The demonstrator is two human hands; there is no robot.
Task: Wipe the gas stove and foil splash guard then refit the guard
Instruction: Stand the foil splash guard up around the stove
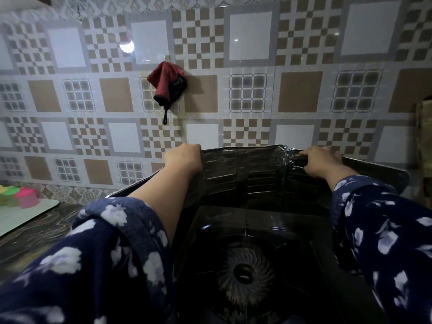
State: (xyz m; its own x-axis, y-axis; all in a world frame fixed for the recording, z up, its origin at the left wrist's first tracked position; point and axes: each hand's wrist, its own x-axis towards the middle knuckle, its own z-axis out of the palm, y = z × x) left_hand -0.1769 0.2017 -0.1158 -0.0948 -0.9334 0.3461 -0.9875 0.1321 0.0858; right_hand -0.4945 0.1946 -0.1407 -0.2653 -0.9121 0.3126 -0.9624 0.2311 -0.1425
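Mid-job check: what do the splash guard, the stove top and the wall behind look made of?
Splash guard: thin embossed metal foil, dull silver, with pressed ribs and a crumpled top edge where the left hand and right hand grip it. Stove top: dark and glossy, probably glass or enamelled metal; the reflections alone don't settle which. Wall: glazed patterned tile, judging by the lamp glare.

Red cloth (166, 83) hangs on tiled wall (299, 92); pink container (28, 197) left.
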